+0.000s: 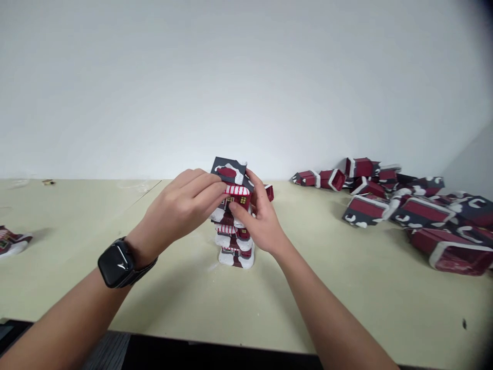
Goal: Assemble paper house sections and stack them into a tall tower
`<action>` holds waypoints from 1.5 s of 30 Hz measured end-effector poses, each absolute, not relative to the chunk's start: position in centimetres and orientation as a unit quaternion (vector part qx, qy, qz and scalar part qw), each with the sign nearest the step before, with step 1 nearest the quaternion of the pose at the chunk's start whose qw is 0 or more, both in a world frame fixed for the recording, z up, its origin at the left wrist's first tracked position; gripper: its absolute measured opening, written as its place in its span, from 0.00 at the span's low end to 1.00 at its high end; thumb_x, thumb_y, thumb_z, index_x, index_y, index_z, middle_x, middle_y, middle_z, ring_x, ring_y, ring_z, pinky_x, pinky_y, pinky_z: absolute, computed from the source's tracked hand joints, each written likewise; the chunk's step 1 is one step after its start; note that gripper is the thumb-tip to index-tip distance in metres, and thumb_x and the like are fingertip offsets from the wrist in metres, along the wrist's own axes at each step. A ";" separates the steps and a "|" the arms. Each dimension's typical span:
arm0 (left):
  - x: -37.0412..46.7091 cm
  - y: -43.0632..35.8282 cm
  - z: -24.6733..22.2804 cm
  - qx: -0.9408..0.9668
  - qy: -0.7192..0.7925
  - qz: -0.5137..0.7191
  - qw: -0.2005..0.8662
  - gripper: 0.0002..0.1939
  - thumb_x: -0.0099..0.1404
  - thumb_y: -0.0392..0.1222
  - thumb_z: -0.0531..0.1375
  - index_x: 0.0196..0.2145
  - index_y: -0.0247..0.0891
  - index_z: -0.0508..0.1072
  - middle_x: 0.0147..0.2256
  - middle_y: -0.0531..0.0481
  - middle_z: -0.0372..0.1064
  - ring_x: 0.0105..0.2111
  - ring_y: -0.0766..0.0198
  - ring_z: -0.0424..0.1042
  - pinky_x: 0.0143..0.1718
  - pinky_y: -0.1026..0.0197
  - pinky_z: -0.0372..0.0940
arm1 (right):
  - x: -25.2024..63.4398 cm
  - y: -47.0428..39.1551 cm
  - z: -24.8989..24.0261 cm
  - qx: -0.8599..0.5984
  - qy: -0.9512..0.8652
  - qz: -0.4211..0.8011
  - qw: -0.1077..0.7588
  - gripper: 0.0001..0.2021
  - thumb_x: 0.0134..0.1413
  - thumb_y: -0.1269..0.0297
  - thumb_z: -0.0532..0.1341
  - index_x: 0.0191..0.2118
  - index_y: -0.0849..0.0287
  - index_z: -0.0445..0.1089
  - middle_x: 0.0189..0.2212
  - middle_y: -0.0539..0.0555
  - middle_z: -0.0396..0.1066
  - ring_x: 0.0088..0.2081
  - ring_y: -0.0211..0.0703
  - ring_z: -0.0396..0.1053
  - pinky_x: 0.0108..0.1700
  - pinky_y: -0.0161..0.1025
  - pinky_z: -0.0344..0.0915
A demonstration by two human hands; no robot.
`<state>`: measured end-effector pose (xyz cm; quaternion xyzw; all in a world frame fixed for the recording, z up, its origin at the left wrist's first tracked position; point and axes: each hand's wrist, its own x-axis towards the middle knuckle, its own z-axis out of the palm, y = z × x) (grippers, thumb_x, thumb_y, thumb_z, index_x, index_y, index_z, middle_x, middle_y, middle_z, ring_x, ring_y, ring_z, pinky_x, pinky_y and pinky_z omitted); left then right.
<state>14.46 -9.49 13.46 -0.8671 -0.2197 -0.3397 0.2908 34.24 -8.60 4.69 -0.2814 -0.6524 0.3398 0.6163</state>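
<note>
A stack of small dark red model houses (235,257), trimmed with white snow, stands upright on the table. The topmost model house (230,170) has a grey roof, a red-and-white striped awning and yellow windows. My left hand (188,198), with fingers pressed together, grips its left side and partly hides it. From the right my right hand (264,216) clasps the same house, thumb on the front and fingers behind the roof. Whether this house rests fully on the one below is hard to see.
On the right lies a heap of dark red and grey house pieces (423,210), some with open ends. Another red piece (268,192) sits behind the stack. At the left edge is part of a snowy house (11,240). Clear plastic scraps (133,186) lie near the wall.
</note>
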 end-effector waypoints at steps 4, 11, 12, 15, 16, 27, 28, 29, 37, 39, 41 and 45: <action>14.3 -9.4 13.7 -0.867 -0.219 -0.323 0.309 0.07 0.74 0.39 0.60 0.39 0.41 0.78 0.37 0.45 0.78 0.37 0.56 0.76 0.41 0.51 0.72 | 34.4 -8.5 4.9 -0.274 -0.645 0.337 0.629 0.29 0.72 0.40 0.56 0.73 0.37 0.58 0.74 0.45 0.59 0.75 0.50 0.55 0.78 0.57 0.51; 14.5 -9.3 13.4 -0.861 -0.208 -0.325 0.332 0.09 0.74 0.35 0.58 0.45 0.42 0.79 0.38 0.45 0.79 0.37 0.56 0.76 0.40 0.52 0.72 | 34.2 -8.2 4.7 -0.276 -0.636 0.358 0.625 0.32 0.70 0.38 0.58 0.73 0.37 0.57 0.71 0.47 0.63 0.72 0.51 0.61 0.76 0.57 0.57; 14.5 -9.4 13.4 -0.863 -0.206 -0.327 0.326 0.10 0.74 0.35 0.58 0.46 0.43 0.79 0.39 0.45 0.79 0.38 0.56 0.76 0.41 0.52 0.72 | 34.2 -8.2 4.7 -0.275 -0.635 0.360 0.625 0.32 0.70 0.38 0.58 0.73 0.37 0.57 0.71 0.47 0.63 0.72 0.51 0.61 0.76 0.57 0.57; 14.7 -9.4 13.1 -0.866 -0.195 -0.340 0.310 0.08 0.73 0.35 0.61 0.46 0.43 0.79 0.42 0.44 0.80 0.41 0.55 0.77 0.43 0.51 0.73 | 34.3 -8.2 4.8 -0.266 -0.634 0.365 0.628 0.31 0.70 0.39 0.59 0.73 0.37 0.58 0.71 0.47 0.63 0.72 0.51 0.60 0.77 0.57 0.55; 14.7 -9.4 13.0 -0.866 -0.192 -0.344 0.307 0.08 0.73 0.35 0.61 0.46 0.44 0.79 0.43 0.44 0.80 0.41 0.54 0.78 0.44 0.51 0.73 | 34.3 -8.2 4.8 -0.262 -0.635 0.367 0.627 0.31 0.70 0.40 0.59 0.73 0.37 0.58 0.72 0.47 0.62 0.73 0.51 0.60 0.76 0.57 0.56; 13.2 -8.9 12.7 -0.851 -0.158 -0.334 0.373 0.13 0.74 0.33 0.60 0.53 0.43 0.76 0.44 0.45 0.81 0.40 0.56 0.77 0.40 0.51 0.72 | 34.4 -8.1 4.6 -0.260 -0.655 0.358 0.612 0.41 0.62 0.49 0.70 0.75 0.36 0.51 0.71 0.49 0.63 0.71 0.55 0.62 0.74 0.61 0.61; 13.2 -8.9 12.7 -0.852 -0.157 -0.330 0.374 0.13 0.74 0.33 0.60 0.53 0.43 0.76 0.44 0.45 0.80 0.40 0.56 0.77 0.40 0.52 0.72 | 34.4 -8.1 4.6 -0.256 -0.655 0.360 0.613 0.41 0.63 0.50 0.69 0.75 0.35 0.51 0.71 0.49 0.62 0.71 0.55 0.62 0.74 0.62 0.61; 13.1 -9.0 12.8 -0.854 -0.157 -0.325 0.375 0.13 0.74 0.34 0.60 0.54 0.43 0.76 0.44 0.45 0.80 0.40 0.56 0.77 0.40 0.51 0.71 | 34.4 -8.1 4.5 -0.252 -0.655 0.362 0.613 0.41 0.63 0.50 0.70 0.75 0.36 0.51 0.71 0.50 0.62 0.71 0.56 0.62 0.74 0.62 0.60; 12.7 -8.6 12.5 -0.860 -0.135 -0.326 0.369 0.17 0.74 0.33 0.60 0.58 0.43 0.73 0.46 0.43 0.80 0.41 0.56 0.76 0.41 0.51 0.73 | 34.7 -7.9 4.4 -0.247 -0.659 0.373 0.604 0.41 0.62 0.50 0.70 0.75 0.38 0.51 0.68 0.53 0.66 0.69 0.56 0.65 0.72 0.62 0.62; 12.5 -8.3 12.3 -0.863 -0.134 -0.331 0.357 0.18 0.74 0.33 0.60 0.59 0.45 0.73 0.46 0.44 0.80 0.41 0.56 0.76 0.42 0.51 0.74 | 34.5 -7.9 4.6 -0.245 -0.651 0.385 0.606 0.41 0.61 0.49 0.71 0.74 0.40 0.53 0.66 0.54 0.68 0.67 0.56 0.66 0.71 0.61 0.63; 12.4 -8.0 12.0 -0.860 -0.132 -0.350 0.348 0.18 0.74 0.32 0.61 0.58 0.46 0.75 0.46 0.45 0.80 0.41 0.57 0.77 0.41 0.52 0.75 | 34.1 -8.0 4.9 -0.242 -0.631 0.404 0.616 0.38 0.60 0.47 0.71 0.71 0.43 0.56 0.63 0.54 0.71 0.64 0.55 0.69 0.70 0.59 0.65; 13.0 -7.7 11.2 -0.844 -0.149 -0.414 0.308 0.14 0.73 0.31 0.62 0.51 0.46 0.79 0.41 0.49 0.81 0.39 0.60 0.77 0.40 0.55 0.75 | 32.9 -8.0 5.7 -0.256 -0.577 0.419 0.653 0.31 0.60 0.44 0.70 0.62 0.45 0.61 0.53 0.52 0.77 0.54 0.51 0.76 0.64 0.56 0.70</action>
